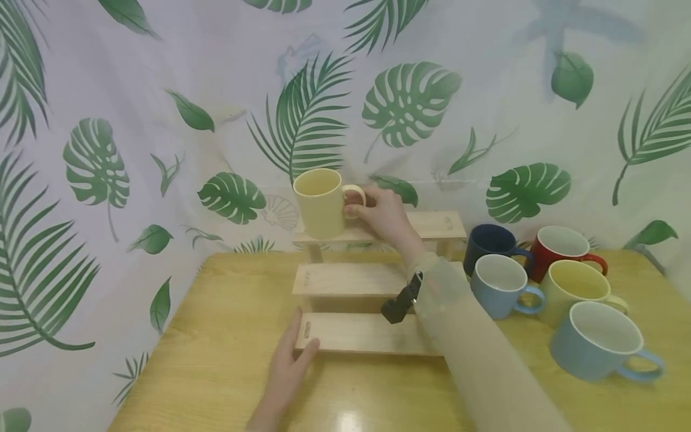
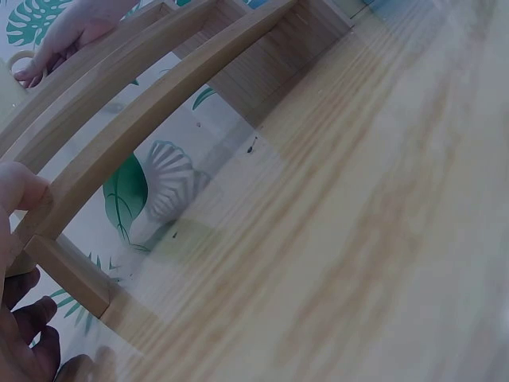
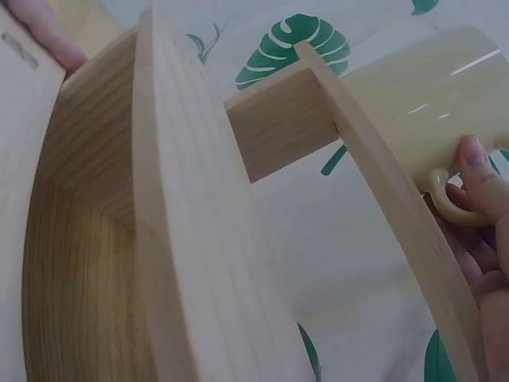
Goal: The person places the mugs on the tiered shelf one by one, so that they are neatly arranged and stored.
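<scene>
A pale yellow mug is at the left end of the top step of a three-tier wooden rack. My right hand pinches its handle, thumb on the near side, as the right wrist view also shows on the mug. The mug is upright, its base at the top board. My left hand grips the left end of the lowest step. In the left wrist view, the thumb lies over the board's edge and the fingers curl at its end.
Right of the rack stand several mugs: dark blue, red, a second yellow one, a light blue one and a wider light blue one. A leaf-patterned cloth hangs behind the wooden table.
</scene>
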`<state>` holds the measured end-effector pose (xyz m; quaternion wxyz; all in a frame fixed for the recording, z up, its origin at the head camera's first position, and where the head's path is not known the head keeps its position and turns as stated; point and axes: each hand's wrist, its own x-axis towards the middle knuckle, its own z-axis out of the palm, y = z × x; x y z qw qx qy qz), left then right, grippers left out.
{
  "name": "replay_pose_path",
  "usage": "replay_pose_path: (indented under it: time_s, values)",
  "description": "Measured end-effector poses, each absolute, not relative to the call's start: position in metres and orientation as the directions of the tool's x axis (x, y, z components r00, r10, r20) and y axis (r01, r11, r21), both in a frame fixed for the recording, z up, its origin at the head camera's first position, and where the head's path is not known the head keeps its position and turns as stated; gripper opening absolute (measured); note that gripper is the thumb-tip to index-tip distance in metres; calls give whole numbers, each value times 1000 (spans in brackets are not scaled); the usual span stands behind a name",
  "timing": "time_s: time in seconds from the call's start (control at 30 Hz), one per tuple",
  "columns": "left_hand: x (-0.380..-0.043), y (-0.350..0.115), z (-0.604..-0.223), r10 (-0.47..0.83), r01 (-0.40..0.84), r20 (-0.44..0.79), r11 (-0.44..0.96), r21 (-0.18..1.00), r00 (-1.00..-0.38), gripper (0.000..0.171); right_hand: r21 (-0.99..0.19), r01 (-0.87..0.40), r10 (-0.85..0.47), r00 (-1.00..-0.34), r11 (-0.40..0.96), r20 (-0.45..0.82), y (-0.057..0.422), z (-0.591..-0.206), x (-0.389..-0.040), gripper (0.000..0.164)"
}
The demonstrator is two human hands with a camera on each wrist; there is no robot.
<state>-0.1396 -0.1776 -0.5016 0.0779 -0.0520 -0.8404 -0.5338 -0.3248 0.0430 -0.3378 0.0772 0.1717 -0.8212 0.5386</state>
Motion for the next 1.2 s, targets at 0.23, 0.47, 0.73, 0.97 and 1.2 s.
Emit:
replay_pose_path:
  time_s: [0.23,0.47,0.73,0.97,1.2]
  values:
    - [-141,-179,-502,3,158,173,421,893,-985,72,-859,-353,-175,-935,371,309,41,-337,-326,37]
    - [-144,-180,-505,1,156,171,417,895,-985,70,-888,-300,-182,-951,349,250,42,-332,-328,46]
    - [-142,-178,-503,-5,145,164,439,887,-986,73,-941,-213,-189,-968,265,165,51,-327,-310,64]
    - [-141,-178,-504,-9,141,160,422,896,-987,72,-952,-218,-238,-957,213,166,83,-325,-276,67]
    - [-142,-178,-504,-20,136,161,439,888,-987,71,-918,-301,-241,-940,258,241,116,-333,-238,66]
